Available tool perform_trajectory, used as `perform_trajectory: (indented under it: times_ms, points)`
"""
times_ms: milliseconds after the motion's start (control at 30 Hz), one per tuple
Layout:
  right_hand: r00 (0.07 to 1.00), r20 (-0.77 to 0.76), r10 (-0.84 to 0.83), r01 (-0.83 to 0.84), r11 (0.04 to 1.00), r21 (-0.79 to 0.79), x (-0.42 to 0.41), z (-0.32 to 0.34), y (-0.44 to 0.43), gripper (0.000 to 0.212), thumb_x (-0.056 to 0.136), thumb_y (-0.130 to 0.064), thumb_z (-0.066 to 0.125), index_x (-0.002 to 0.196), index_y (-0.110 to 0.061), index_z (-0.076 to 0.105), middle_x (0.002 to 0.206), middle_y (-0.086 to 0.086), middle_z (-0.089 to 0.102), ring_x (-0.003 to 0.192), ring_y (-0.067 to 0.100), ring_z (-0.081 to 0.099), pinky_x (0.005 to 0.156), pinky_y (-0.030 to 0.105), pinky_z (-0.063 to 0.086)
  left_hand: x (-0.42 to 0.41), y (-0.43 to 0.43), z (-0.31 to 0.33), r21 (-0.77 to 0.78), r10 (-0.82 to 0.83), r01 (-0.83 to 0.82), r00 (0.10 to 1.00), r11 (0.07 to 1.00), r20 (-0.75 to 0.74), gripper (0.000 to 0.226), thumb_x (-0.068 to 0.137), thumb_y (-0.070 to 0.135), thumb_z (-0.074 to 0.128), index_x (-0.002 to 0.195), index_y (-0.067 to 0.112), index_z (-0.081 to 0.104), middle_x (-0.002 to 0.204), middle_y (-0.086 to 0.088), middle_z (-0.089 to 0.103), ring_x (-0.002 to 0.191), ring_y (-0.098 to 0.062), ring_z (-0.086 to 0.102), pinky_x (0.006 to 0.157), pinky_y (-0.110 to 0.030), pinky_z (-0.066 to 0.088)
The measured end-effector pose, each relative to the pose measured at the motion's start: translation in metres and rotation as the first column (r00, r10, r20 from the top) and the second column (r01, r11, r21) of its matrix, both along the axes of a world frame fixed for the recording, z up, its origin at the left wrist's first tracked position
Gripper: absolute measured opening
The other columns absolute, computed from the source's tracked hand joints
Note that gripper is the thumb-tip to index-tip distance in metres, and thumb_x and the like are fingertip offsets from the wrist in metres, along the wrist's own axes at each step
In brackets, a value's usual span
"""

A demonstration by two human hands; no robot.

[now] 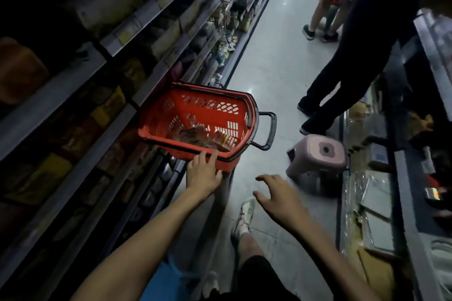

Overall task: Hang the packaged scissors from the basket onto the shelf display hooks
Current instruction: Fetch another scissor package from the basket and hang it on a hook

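A red plastic basket (171,107) with a black rim and black handle stands in the aisle against the left shelving. Clear packages (195,135), blurred and dim, lie at its bottom. My left hand (203,175) holds the basket's near rim, fingers over the edge and thumb against the outer wall. Lower and to the right, my right hand (278,199) hovers over the floor with spread fingers, holding nothing. The dark shelves (102,73) on the left hold hanging and boxed goods; display hooks are too dim to make out.
A pink plastic stool (318,156) stands on the floor right of the basket. One person in dark trousers (342,68) stands ahead on the right, another farther down the aisle. A counter (401,178) runs along the right. My foot (244,217) is below.
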State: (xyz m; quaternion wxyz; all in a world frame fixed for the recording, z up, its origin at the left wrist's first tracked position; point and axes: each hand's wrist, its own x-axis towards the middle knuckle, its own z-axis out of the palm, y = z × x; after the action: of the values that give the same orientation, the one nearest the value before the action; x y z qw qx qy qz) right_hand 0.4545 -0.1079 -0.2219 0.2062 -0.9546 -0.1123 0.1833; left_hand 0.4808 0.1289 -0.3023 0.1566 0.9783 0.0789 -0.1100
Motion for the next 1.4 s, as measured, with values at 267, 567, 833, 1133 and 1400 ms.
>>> perform_trajectory:
  times_ms: [267, 567, 833, 1133, 1400]
  points:
    - [0.950, 0.104, 0.296, -0.281, 0.950, -0.135, 0.143, -0.046, 0.063, 0.022, 0.084, -0.027, 0.066, 0.102, -0.015, 0.064, 0.100, 0.009, 0.065, 0.092, 0.034, 0.062, 0.074, 0.041, 0.049, 0.052, 0.028, -0.041, 0.123, -0.044, 0.067, 0.983, 0.990, -0.178, 0.059, 0.105, 0.061, 0.027, 0.159, 0.038, 0.036, 0.165, -0.008, 0.036, 0.158, -0.033, 0.022, 0.128, -0.060, 0.012]
    - [0.804, -0.169, 0.569, -0.593, 0.757, -0.274, 0.232, -0.115, 0.115, 0.036, 0.092, -0.033, 0.061, 0.120, -0.012, 0.062, 0.119, 0.016, 0.062, 0.108, 0.038, 0.060, 0.089, 0.042, 0.047, 0.076, 0.075, -0.056, 0.113, -0.153, 0.175, 0.972, 0.978, -0.180, 0.052, 0.105, 0.057, 0.030, 0.145, 0.039, 0.059, 0.143, -0.006, 0.063, 0.144, -0.027, 0.051, 0.118, -0.071, 0.030]
    - [0.810, -0.442, 0.385, -0.542, 0.778, -0.316, 0.271, -0.181, 0.171, 0.046, 0.093, -0.038, 0.064, 0.130, -0.011, 0.059, 0.131, 0.017, 0.061, 0.120, 0.038, 0.062, 0.096, 0.045, 0.051, 0.124, 0.146, -0.075, 0.120, -0.225, 0.268, 0.931, 0.956, -0.289, 0.067, 0.100, 0.064, 0.024, 0.112, 0.025, 0.077, 0.108, -0.006, 0.072, 0.109, -0.029, 0.066, 0.105, -0.053, 0.040]
    - [0.949, -0.311, 0.044, -0.170, 0.905, -0.389, 0.305, -0.289, 0.221, 0.070, 0.095, -0.020, 0.063, 0.156, -0.010, 0.030, 0.147, 0.022, 0.047, 0.132, 0.041, 0.051, 0.103, 0.051, 0.048, 0.134, 0.151, -0.099, 0.100, -0.228, 0.249, 0.956, 0.963, -0.187, 0.060, 0.091, 0.058, 0.034, 0.097, 0.019, 0.079, 0.092, -0.006, 0.072, 0.093, -0.031, 0.066, 0.086, -0.042, 0.045]
    - [0.960, -0.256, 0.117, -0.222, 0.875, -0.431, 0.309, -0.332, 0.216, 0.068, 0.098, -0.008, 0.055, 0.159, -0.006, 0.025, 0.146, 0.024, 0.047, 0.126, 0.038, 0.054, 0.094, 0.046, 0.049, 0.136, 0.149, -0.102, 0.106, -0.206, 0.230, 0.958, 0.967, -0.201, 0.064, 0.089, 0.062, 0.030, 0.101, 0.020, 0.076, 0.099, -0.006, 0.072, 0.098, -0.030, 0.064, 0.091, -0.042, 0.042]
